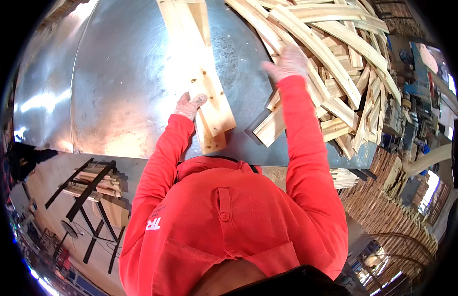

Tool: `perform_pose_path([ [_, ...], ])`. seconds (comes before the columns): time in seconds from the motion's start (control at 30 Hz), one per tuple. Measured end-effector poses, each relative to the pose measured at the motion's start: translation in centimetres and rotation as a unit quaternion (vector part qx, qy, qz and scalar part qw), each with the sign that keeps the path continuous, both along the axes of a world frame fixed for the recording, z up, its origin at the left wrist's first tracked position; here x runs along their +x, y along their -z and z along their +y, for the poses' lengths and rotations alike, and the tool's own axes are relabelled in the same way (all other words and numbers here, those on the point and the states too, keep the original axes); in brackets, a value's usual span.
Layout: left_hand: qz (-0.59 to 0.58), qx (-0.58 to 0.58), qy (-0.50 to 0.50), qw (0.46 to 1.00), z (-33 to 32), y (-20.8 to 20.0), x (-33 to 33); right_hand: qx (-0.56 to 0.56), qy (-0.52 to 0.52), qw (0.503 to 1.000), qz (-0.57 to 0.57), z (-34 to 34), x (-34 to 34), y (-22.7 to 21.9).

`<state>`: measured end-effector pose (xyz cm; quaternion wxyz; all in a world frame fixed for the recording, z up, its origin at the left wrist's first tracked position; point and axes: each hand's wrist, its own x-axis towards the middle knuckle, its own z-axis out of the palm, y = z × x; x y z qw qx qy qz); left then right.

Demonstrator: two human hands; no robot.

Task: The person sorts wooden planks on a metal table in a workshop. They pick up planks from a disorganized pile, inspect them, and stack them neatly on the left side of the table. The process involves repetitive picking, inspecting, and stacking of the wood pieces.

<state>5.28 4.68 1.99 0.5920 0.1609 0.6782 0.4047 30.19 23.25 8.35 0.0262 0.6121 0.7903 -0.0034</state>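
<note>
Two long pale wooden boards lie overlapped on the metal table: an upper board [209,86] with dark knots, and a lower board [209,140] partly hidden beneath it. At their left edge is my left hand [189,104], gloved, with its thumb on top of the wood and its fingers along the side, closed on the boards. My right hand [289,63], also gloved and a little blurred, is over the left side of a heap of wooden slats [320,47]. Its thumb stands apart from the fingers; whether it touches a slat I cannot tell.
The shiny metal table [120,84] stretches left, with a seam across it. A short slat [271,127] juts from the heap towards the front edge. Beyond the table at lower left is a black metal rack [93,190] with boards; at right stand stacked wood pieces [386,197].
</note>
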Motion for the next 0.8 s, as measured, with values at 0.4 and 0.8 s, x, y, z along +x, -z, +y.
perform_pose_path([
  [0.4,0.027,0.042,-0.065,0.997,-1.5,5.8,-1.5,-0.070,0.106,0.987,-0.099,-4.3,4.0,1.2],
  [0.8,0.264,-0.054,0.073,0.960,-6.4,-3.3,-11.0,-0.476,0.131,0.572,0.655,-6.6,3.7,5.3],
])
